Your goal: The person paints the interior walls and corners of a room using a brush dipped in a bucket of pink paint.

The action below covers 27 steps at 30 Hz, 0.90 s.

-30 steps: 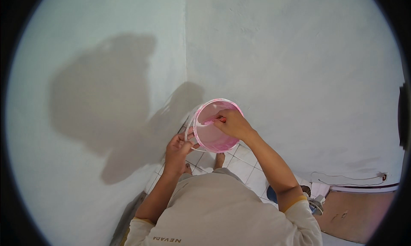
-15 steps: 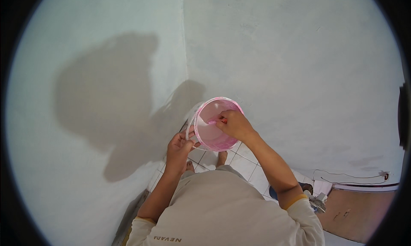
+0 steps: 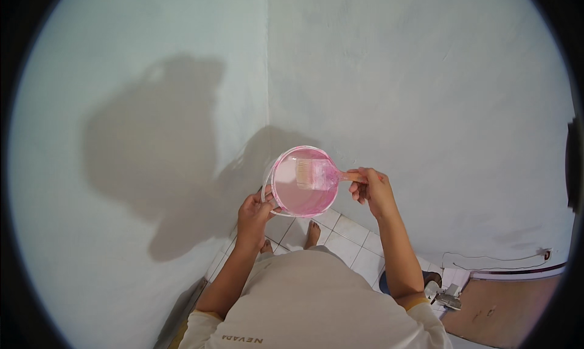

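My left hand (image 3: 254, 210) grips the near left rim of a pink-stained bucket (image 3: 317, 207), whose white wire-like handle (image 3: 266, 188) loops down by the fingers. Pale pinkish-white paint (image 3: 286, 182) shows inside. A flat paintbrush (image 3: 325, 174) lies level over the bucket's opening, its pale bristles pointing left and its wide ferrule smeared with pink. Its orange-brown handle sticks out past the right rim, where my right hand (image 3: 375, 190) is closed around it.
Two pale painted walls (image 3: 395, 75) meet in a corner ahead. White tiles (image 3: 353, 230) cover the floor around my feet. At the lower right are a thin wire (image 3: 493, 262), a brown panel (image 3: 511, 306), a dark blue item (image 3: 383, 283) and a grey metal-looking object (image 3: 449, 299).
My right hand has drawn back to the right out of the bucket, bringing the paintbrush up into view across the opening. The left hand keeps its hold on the bucket.
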Available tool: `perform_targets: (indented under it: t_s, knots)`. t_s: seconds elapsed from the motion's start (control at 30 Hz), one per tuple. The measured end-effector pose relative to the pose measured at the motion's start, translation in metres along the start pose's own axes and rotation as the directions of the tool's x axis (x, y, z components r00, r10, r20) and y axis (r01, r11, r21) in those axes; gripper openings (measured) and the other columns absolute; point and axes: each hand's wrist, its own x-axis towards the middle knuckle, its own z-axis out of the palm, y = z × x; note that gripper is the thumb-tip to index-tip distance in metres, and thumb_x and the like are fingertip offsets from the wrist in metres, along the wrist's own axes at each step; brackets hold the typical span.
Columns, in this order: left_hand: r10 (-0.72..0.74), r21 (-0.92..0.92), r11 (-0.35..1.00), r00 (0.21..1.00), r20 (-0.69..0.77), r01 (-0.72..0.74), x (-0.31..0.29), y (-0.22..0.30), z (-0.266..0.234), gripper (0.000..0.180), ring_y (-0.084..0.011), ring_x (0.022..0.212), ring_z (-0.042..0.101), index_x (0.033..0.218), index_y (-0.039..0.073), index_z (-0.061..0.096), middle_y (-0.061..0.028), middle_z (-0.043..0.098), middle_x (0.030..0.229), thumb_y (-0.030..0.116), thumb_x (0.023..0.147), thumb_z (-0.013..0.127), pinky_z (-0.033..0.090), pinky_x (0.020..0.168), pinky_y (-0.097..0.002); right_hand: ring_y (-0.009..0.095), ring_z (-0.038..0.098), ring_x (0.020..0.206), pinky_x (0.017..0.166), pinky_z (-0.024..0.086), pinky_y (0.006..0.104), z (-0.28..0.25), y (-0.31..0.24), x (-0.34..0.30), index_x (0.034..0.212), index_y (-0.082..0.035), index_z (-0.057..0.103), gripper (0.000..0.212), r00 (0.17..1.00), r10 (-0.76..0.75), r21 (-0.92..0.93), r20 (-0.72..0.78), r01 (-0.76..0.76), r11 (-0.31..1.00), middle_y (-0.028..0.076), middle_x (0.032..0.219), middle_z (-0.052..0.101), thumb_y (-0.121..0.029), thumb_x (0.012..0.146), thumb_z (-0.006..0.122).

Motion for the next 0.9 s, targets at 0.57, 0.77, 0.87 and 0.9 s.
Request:
perform_targets:
  t_s: [0.57, 0.77, 0.87, 0.9]
  knots:
    - [0.210, 0.288, 0.930, 0.973, 0.096, -0.229, 0.064, -0.068, -0.064, 0.024, -0.0214, 0.074, 0.058, 0.095, 0.001, 0.060, -0.0070, 0.058, 0.083, 0.024, 0.091, 0.063, 0.046, 0.064, -0.0319, 0.022, 0.060, 0.065, 0.055, 0.047, 0.0333, -0.030, -0.130, -0.052, 0.116, 0.006, 0.059, 0.049, 0.613, -0.752, 0.329, -0.244, 0.781, 0.531, 0.012, 0.081, 0.064, -0.038, 0.098, 0.045]
    - [-0.039, -0.072, 0.997, 0.999, -0.010, 0.038, 0.037, -0.031, -0.051, 0.025, -0.0199, 0.077, 0.059, 0.091, 0.001, 0.056, -0.0062, 0.058, 0.085, 0.025, 0.091, 0.064, 0.047, 0.066, -0.0335, 0.015, 0.061, 0.074, 0.067, 0.051, 0.0294, -0.029, -0.314, -0.086, 0.120, 0.008, 0.058, 0.032, -0.205, -0.955, -0.388, -0.215, 0.915, -0.109, 0.009, 0.088, 0.063, -0.016, 0.101, 0.052]
    - [0.015, -0.121, 0.993, 1.000, 0.009, -0.014, 0.037, -0.040, -0.060, 0.029, -0.0204, 0.081, 0.060, 0.096, 0.002, 0.055, -0.0068, 0.059, 0.090, 0.029, 0.092, 0.065, 0.050, 0.069, -0.0346, 0.016, 0.060, 0.072, 0.065, 0.050, 0.0303, -0.033, -0.394, -0.092, 0.119, 0.001, 0.061, 0.027, -0.529, -0.848, -0.776, -0.029, 0.546, -0.315, 0.009, 0.087, 0.060, -0.013, 0.096, 0.060]
    - [0.070, -0.116, 0.991, 0.997, 0.015, -0.068, 0.038, -0.046, -0.064, 0.032, -0.0208, 0.084, 0.061, 0.099, 0.002, 0.054, -0.0070, 0.059, 0.093, 0.031, 0.092, 0.066, 0.052, 0.070, -0.0352, 0.018, 0.059, 0.072, 0.064, 0.050, 0.0312, -0.042, -0.418, -0.089, 0.119, -0.002, 0.061, 0.027, -0.622, -0.775, -0.872, 0.115, 0.310, -0.378, 0.009, 0.086, 0.058, -0.011, 0.094, 0.061]
